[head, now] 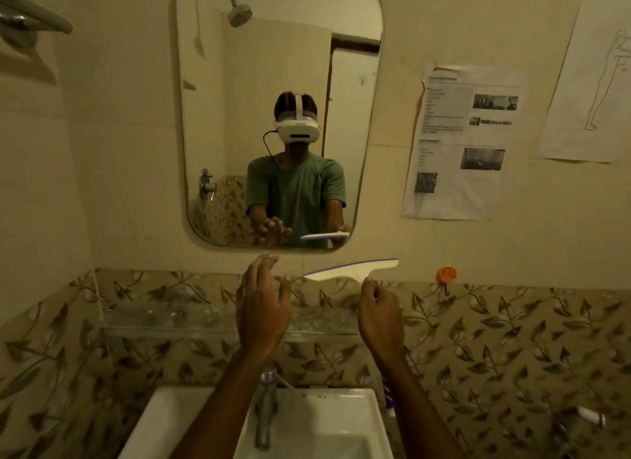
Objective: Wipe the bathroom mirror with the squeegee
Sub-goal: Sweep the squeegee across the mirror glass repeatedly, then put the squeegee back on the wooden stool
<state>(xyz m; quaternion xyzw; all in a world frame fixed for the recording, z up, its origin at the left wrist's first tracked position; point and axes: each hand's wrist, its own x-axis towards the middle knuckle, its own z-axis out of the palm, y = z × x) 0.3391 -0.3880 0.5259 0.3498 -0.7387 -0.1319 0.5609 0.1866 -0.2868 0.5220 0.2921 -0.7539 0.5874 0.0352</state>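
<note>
Cream plastic squeegee (pixel 355 270) with purple blade edge, held just below mirror (pixel 280 65).

Right hand (pixel 379 317) pinches the squeegee's short handle from beneath; wide flat blade runs left and right above its fingers, clear of the glass. Left hand (pixel 263 308) spread, empty, just left of blade tip. Mirror: rounded corners, lower edge above both hands. Printed sheet (pixel 461 144) up-right of right hand; text unreadable.

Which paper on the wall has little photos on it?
The paper nearest the mirror has printed text and small dark photos. The other sheet, farther right, shows only a line drawing.
</note>
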